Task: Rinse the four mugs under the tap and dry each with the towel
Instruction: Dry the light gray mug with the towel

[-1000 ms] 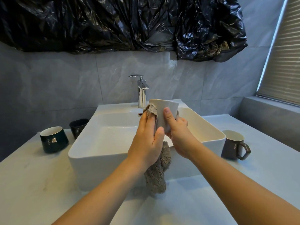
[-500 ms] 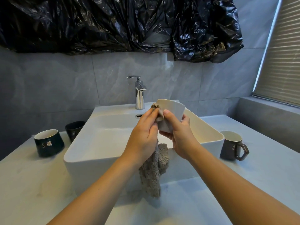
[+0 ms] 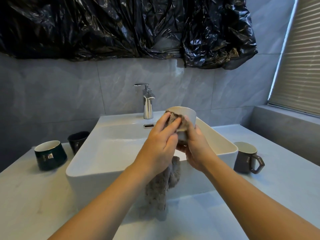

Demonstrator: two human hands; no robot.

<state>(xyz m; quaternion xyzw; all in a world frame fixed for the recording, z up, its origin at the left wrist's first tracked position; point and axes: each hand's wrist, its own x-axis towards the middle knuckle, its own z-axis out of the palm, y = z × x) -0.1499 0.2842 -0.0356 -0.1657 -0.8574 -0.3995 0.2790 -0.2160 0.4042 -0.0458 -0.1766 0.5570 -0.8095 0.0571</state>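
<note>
A: Item 1, far left: green mug (image 3: 50, 155), upright on the tabletop (image 3: 26, 196). Item 2: black mug (image 3: 78, 142), behind it, beside the sink (image 3: 225, 146)

B: Centre?

A: Tap (image 3: 147, 103), no water seen running. Left hand (image 3: 160, 148), fingers (image 3: 166, 121) curled on the towel (image 3: 160, 189), pressing its top end at the rim of the white mug (image 3: 185, 118); the rest hangs down in front of the sink. Right hand (image 3: 195, 149), fingers wrapped round the white mug's lower body, holding it over the basin

B: Change since a second ago?

A: White mug turned from tilted sideways to more upright, mouth now showing; towel moved from the side wall up to the rim. Reads as drying nearly round the outside, inside perhaps next

B: Far right?

A: Grey mug (image 3: 245, 157), marked "Nice", upright on the tabletop. Whether any of the other three is already rinsed cannot be told
</note>
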